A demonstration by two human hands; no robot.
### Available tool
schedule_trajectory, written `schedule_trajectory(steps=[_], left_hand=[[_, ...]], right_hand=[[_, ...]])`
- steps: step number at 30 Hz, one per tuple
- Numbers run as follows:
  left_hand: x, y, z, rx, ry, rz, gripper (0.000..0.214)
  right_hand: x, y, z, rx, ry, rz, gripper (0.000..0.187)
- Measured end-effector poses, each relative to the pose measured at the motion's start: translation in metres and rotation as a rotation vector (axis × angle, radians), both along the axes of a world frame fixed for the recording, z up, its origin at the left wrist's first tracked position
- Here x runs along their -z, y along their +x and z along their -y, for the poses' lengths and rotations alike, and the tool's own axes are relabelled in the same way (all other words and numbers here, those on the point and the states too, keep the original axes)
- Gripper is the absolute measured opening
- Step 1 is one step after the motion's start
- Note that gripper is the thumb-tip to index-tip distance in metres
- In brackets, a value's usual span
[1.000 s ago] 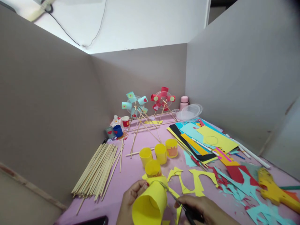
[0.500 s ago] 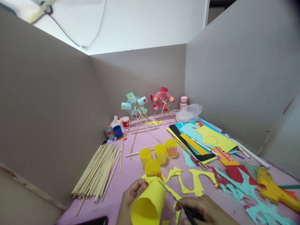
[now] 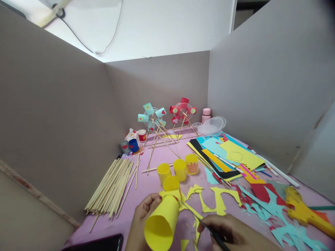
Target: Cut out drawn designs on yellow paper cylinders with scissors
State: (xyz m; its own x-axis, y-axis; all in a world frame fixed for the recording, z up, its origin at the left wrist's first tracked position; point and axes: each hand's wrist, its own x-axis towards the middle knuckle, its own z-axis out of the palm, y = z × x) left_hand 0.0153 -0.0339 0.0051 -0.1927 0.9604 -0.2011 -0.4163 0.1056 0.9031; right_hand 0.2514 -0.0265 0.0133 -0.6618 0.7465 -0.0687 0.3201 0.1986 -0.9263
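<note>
My left hand [image 3: 143,215] is closed around a yellow paper cylinder [image 3: 163,223], its open end tilted toward me. Uneven yellow paper sticks out around the cylinder's far end. In my right hand [image 3: 227,226] is a pair of black-handled scissors [image 3: 201,220], with the narrow metal blades pointing at that far edge. Just beyond stands a yellow paper cup [image 3: 171,183], partly hidden by the cylinder. Behind it are more yellow cups [image 3: 180,170], one of them with an orange crown shape [image 3: 192,168]. Yellow paper offcuts [image 3: 218,200] lie to the right.
A bundle of wooden sticks [image 3: 111,188] lies left, above a dark phone [image 3: 96,242]. Blue [image 3: 151,116] and red [image 3: 183,111] paper wheels on stick frames stand at the back. Coloured sheets [image 3: 238,153], blue scraps [image 3: 290,230] and a yellow glue gun [image 3: 300,209] occupy the right.
The cylinder in my left hand has shifted slightly left, its open end turned more toward me. My right hand and the scissors have drawn a little away from its edge. The view moved slightly.
</note>
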Motion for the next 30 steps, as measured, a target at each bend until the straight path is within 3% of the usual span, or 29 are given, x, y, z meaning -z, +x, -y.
schedule_trajectory(steps=[10, 20, 25, 30], left_hand=[[0.005, 0.002, 0.005, 0.134, 0.004, -0.180, 0.018], [0.005, 0.012, 0.009, 0.280, -0.027, -0.215, 0.019], [0.003, 0.014, 0.009, 0.273, -0.026, -0.193, 0.027], [0.000, 0.014, 0.008, 0.268, -0.044, -0.120, 0.020]], right_hand=[[0.003, -0.001, -0.004, -0.016, 0.070, 0.063, 0.023], [0.003, -0.007, -0.003, -0.017, 0.087, 0.100, 0.019], [-0.001, -0.011, -0.003, -0.030, 0.125, 0.101, 0.018], [-0.006, -0.010, -0.002, -0.005, 0.099, 0.084, 0.017]])
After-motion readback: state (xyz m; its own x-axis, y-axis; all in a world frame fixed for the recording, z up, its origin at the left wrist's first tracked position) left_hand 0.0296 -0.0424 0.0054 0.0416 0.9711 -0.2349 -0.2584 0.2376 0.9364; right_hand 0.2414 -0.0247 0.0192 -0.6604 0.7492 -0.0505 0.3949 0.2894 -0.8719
